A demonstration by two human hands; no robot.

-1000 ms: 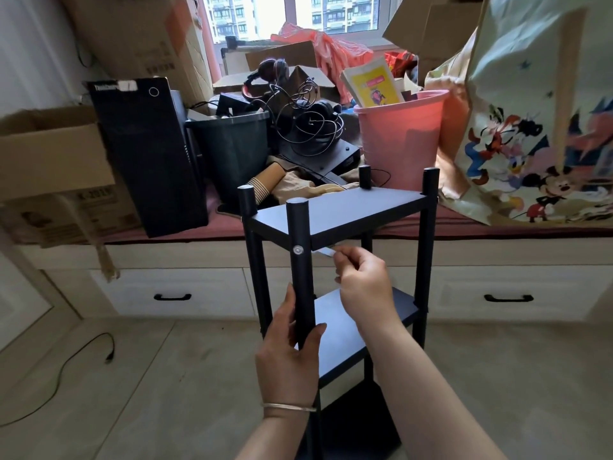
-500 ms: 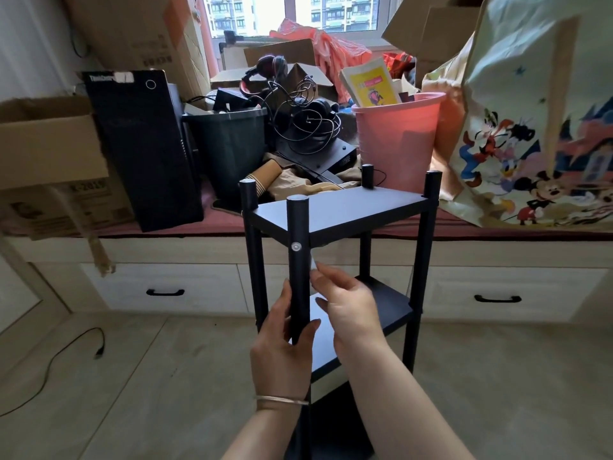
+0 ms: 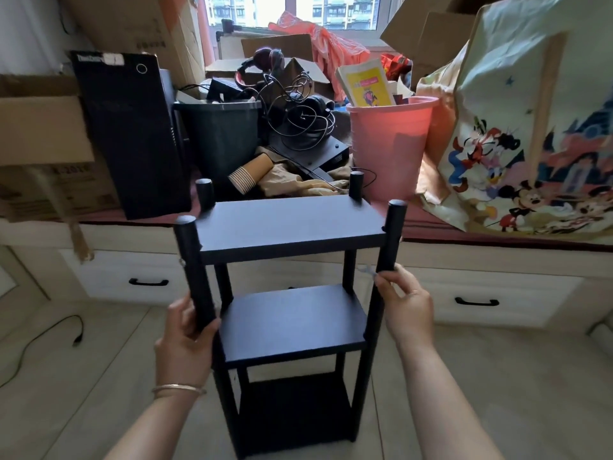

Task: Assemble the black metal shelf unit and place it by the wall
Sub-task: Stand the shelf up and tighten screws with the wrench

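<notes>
The black metal shelf unit (image 3: 292, 224) stands upright on the floor in front of me, three shelves between four round posts. My left hand (image 3: 185, 340) grips the front left post below the top shelf. My right hand (image 3: 404, 303) rests against the front right post at about the same height and pinches a small silvery tool (image 3: 366, 270), likely a hex key. A screw head shows on the front left post near the top shelf.
Behind the shelf runs a window bench with drawers (image 3: 147, 282), piled with a black computer case (image 3: 132, 134), a dark bin (image 3: 220, 134), tangled headphones, a pink bucket (image 3: 388, 144), cardboard boxes and a cartoon-print bag (image 3: 517, 134). A black cable (image 3: 49, 333) lies on the floor at left.
The shelf has turned so its long side faces me. My right hand moved from the front left post across to the front right post, still pinching the small tool. My left hand kept its post.
</notes>
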